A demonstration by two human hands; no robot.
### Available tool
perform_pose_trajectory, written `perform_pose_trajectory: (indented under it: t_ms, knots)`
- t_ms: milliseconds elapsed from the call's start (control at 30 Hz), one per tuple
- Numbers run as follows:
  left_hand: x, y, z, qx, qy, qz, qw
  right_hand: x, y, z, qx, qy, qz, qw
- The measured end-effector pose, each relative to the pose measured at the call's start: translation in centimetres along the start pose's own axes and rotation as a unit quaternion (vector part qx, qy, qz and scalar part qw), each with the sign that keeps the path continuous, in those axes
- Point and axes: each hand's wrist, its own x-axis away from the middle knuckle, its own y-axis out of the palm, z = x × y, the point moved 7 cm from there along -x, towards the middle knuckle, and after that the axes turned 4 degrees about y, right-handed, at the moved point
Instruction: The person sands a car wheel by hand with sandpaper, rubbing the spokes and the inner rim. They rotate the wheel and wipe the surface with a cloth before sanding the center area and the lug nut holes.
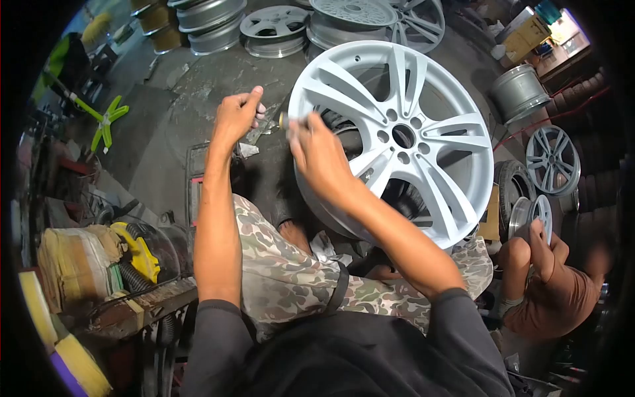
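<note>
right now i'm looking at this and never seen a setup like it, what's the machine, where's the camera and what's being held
There is no robot here: the work is done by a person's two bare hands. The one picture comes from a camera worn on that person's head, looking forward and down, so their camouflage trousers show below. The left hand is curled with its thumb up; the right hand is blurred near the edge of a big pale wheel rim. Whether either hand holds something is hard to tell, and what supports the rim is hidden. More wheels sit on the floor beyond, and another person is at the right.
</note>
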Motion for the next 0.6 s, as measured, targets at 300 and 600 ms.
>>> perform_pose_trajectory:
  t_ms: [300,600]
  knots:
    - [1.0,4.0,1.4,-0.049,-0.016,-0.113,0.992,5.4,-1.1,-1.5,-0.001,0.094,-0.043,0.995]
    - [0.5,4.9,0.3,-0.011,-0.038,-0.132,0.99,-1.8,1.8,3.6,0.0,0.131,-0.027,0.991]
